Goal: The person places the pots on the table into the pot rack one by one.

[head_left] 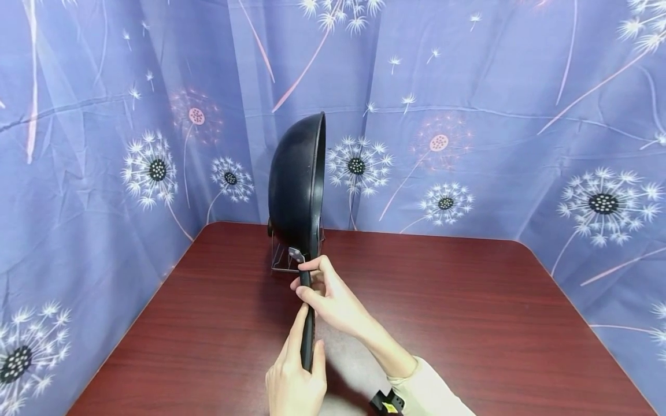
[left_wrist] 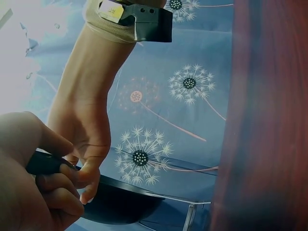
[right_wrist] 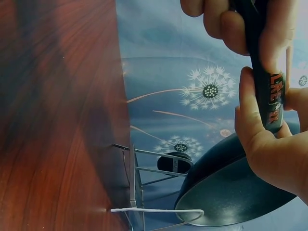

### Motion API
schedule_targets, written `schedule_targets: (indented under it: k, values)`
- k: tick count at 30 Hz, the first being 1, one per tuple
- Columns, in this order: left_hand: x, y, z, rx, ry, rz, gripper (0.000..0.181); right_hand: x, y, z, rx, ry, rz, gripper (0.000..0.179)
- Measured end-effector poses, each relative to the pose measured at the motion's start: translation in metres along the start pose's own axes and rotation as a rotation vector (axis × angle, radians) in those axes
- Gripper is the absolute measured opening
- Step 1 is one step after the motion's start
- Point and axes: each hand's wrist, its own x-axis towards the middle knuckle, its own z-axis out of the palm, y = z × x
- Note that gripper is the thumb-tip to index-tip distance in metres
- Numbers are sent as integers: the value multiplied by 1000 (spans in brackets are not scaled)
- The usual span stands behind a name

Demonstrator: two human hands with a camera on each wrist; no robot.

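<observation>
A black wok (head_left: pixel 293 179) stands on edge, its bowl facing right and its long handle (head_left: pixel 308 338) pointing back toward me. My left hand (head_left: pixel 296 370) grips the handle near its free end. Closer to the bowl, my right hand (head_left: pixel 333 297) pinches the handle with thumb and fingers. Orange-red lettering on the handle (right_wrist: pixel 273 96) appears between the two hands in the right wrist view. Beneath the bowl is a wire rack (head_left: pixel 284 260), and the rim overlaps the rack's wires (right_wrist: pixel 166 211) in the right wrist view.
A small black oval piece with a metal strip (right_wrist: pixel 174 163) sits by the rack. The reddish-brown table (head_left: pixel 442 300) extends to both sides. Blue curtains with dandelion prints (head_left: pixel 468 115) hang behind and beside it. A black device (head_left: pixel 387 403) is strapped at my right wrist.
</observation>
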Motion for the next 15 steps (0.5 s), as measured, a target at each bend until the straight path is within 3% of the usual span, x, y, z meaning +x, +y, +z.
schedule_targets:
  k: [6, 11, 15]
  values:
    - [-1, 2, 0, 23, 0, 39, 68, -6, -21, -1, 9, -6, 31, 33]
    - [-2, 3, 0, 62, 21, 108, 65, -8, -16, -2, 15, 13, 48, 33]
    - [-4, 4, 1, 95, 14, 104, 62, -9, -9, -3, 12, 19, 80, 33]
